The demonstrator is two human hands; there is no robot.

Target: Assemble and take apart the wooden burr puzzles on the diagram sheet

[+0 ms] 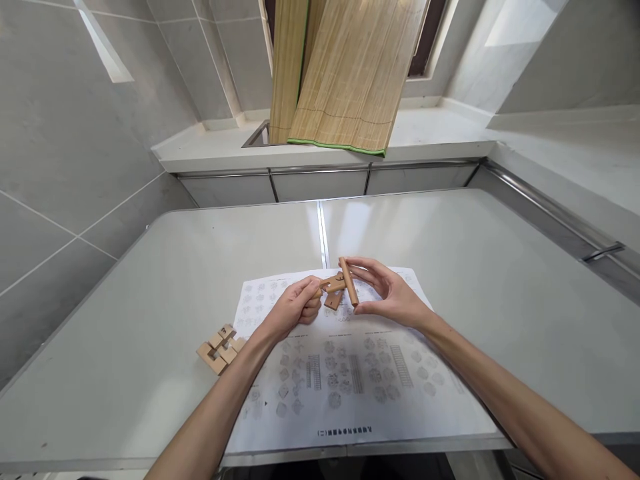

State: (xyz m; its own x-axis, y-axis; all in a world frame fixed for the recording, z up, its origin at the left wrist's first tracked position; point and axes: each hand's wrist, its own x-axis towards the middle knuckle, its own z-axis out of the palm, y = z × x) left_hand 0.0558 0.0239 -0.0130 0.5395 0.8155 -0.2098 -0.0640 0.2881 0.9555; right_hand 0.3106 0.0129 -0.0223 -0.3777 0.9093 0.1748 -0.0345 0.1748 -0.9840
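Note:
My left hand (295, 307) is closed in a pinch on a small notched wooden puzzle piece (334, 292), held just above a printed instruction sheet (350, 380). My right hand (387, 290) holds a wooden bar (349, 281) between thumb and fingertips, tilted nearly upright and touching the notched piece. Both hands hover over the far part of the sheet. A cluster of several more notched wooden pieces (220, 348) lies on the table to the left of my left forearm.
A pale grey table (150, 300) with a centre seam carries the sheet. Behind it runs a white ledge (435, 133) with rolled bamboo mats (345, 73) leaning on it. Grey tiled walls stand left and right; a metal rail (565, 213) runs along the right.

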